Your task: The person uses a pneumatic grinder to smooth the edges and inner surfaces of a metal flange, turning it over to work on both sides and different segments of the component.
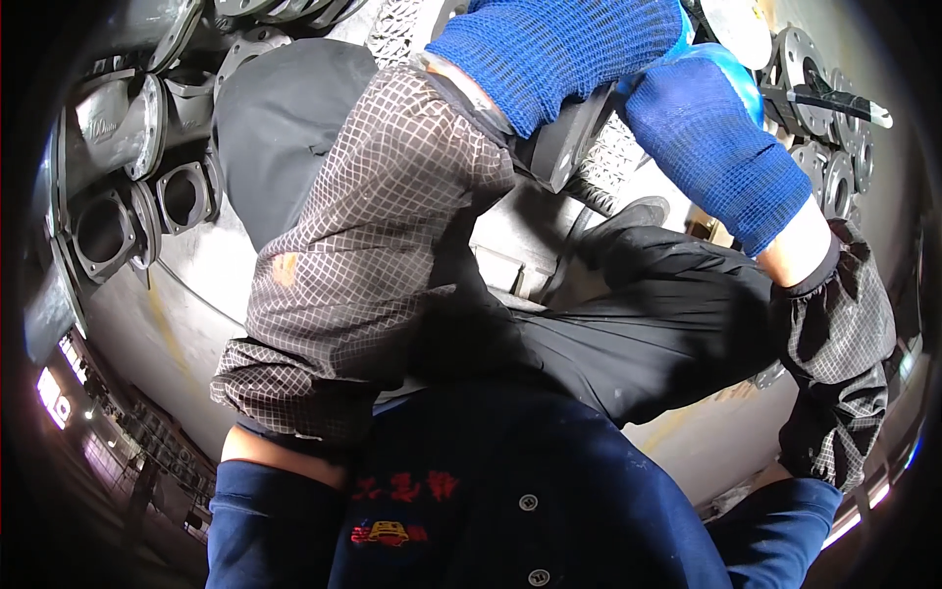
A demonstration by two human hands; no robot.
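My left hand (564,54), in a blue knitted glove, reaches across the top of the view toward the right. Close to it is my right hand (692,123) in a matching glove with a shiny blue coating; the two gloves nearly meet. The fingers of both hands are hidden behind the gloves or cut off by the upper edge, so any grip cannot be made out. Below the left glove, a dark flat-sided metal piece (559,147) shows in part. A silvery ridged metal piece (606,162) lies beside it.
Grey flanged pipe fittings (108,236) crowd the left side. Round metal flanges (839,182) stand at the right, near a black rod-like thing (834,101) with a pale tip. My bent legs (638,314) in black trousers frame the pale floor (211,280).
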